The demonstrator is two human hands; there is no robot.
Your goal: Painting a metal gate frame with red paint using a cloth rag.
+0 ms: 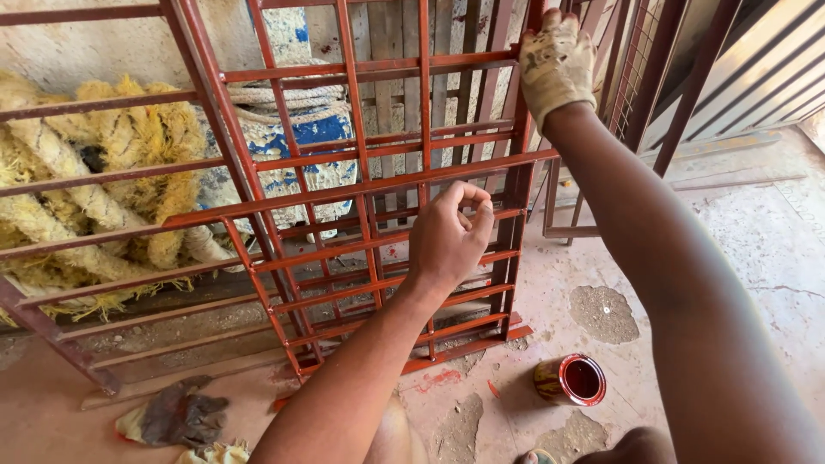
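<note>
A red-painted metal grille (344, 189) stands upright on the floor, leaning back toward the wall. My right hand (557, 62), in a dirty paint-stained glove, grips the grille's right upright near its top. My bare left hand (451, 234) hovers in front of the grille's middle bars, fingers curled with thumb and forefinger meeting. Nothing shows between those fingers. A small open can of red paint (571, 380) sits on the floor below and to the right of the grille.
Frayed yellow rope (103, 172) and a blue-and-white sack (301, 142) lie behind the grille. Crumpled rags (176, 417) rest on the floor at lower left. More brown metal frames (662, 77) lean at the right. Red paint spots mark the concrete floor (756, 241).
</note>
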